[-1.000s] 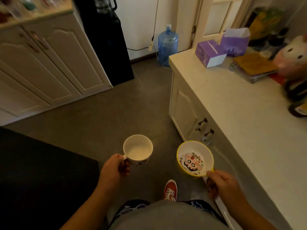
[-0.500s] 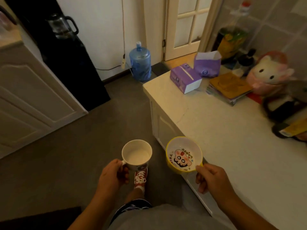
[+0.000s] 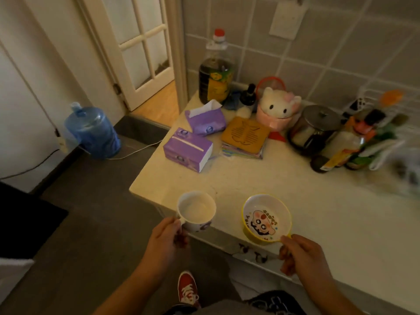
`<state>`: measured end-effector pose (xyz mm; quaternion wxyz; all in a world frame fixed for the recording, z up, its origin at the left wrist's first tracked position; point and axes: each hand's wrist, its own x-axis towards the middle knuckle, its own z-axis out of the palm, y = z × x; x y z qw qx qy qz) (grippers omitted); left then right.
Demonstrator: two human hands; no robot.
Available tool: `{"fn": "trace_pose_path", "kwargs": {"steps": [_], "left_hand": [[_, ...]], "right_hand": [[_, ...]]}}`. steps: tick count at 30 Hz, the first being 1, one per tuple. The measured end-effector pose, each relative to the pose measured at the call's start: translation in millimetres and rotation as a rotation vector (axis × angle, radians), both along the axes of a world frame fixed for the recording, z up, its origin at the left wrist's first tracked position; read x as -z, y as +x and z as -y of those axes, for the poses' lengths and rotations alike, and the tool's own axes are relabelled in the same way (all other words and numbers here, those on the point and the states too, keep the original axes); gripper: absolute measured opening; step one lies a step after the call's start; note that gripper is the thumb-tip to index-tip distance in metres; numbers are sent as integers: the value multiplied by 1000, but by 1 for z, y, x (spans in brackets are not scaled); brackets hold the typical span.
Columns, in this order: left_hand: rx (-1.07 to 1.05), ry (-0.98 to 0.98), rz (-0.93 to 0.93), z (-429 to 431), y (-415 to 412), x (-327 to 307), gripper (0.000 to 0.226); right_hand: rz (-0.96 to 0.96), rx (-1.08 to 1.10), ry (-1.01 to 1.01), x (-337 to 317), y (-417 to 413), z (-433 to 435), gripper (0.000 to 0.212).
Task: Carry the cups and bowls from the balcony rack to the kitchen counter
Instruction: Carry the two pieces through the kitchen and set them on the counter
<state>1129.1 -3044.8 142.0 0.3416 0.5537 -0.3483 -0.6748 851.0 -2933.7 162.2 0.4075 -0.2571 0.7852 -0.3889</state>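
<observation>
My left hand point(image 3: 167, 235) grips the handle of a white cup point(image 3: 196, 210), held upright and empty over the front left corner of the cream kitchen counter point(image 3: 318, 212). My right hand point(image 3: 300, 253) pinches the rim of a yellow bowl point(image 3: 264, 218) with a cartoon face inside. The bowl hangs just above the counter's front edge, to the right of the cup.
Two purple tissue boxes point(image 3: 188, 148), a stack of coasters point(image 3: 244, 137), a plush cat point(image 3: 278, 108), an oil bottle point(image 3: 216, 71) and several jars point(image 3: 318, 128) crowd the counter's back. A blue water jug point(image 3: 93, 130) stands on the floor by the door.
I have turned and stepped toward the counter. Cup and bowl have moved from beside the cabinet front to above the counter's front edge. Both grips are unchanged.
</observation>
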Motion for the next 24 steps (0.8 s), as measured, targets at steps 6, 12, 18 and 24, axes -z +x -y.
{"fn": "trace_pose_path", "kwargs": {"steps": [6, 12, 18, 24], "left_hand": [[101, 39, -57, 47, -60, 6, 33], [173, 9, 1, 66, -120, 13, 27], [197, 4, 61, 83, -152, 40, 31], [281, -53, 139, 94, -165, 48, 34]], "right_hand": [[30, 240, -20, 2, -12, 1, 41], [30, 282, -17, 9, -47, 10, 39], [72, 294, -21, 19, -78, 23, 39], [65, 272, -26, 27, -100, 29, 38]]}}
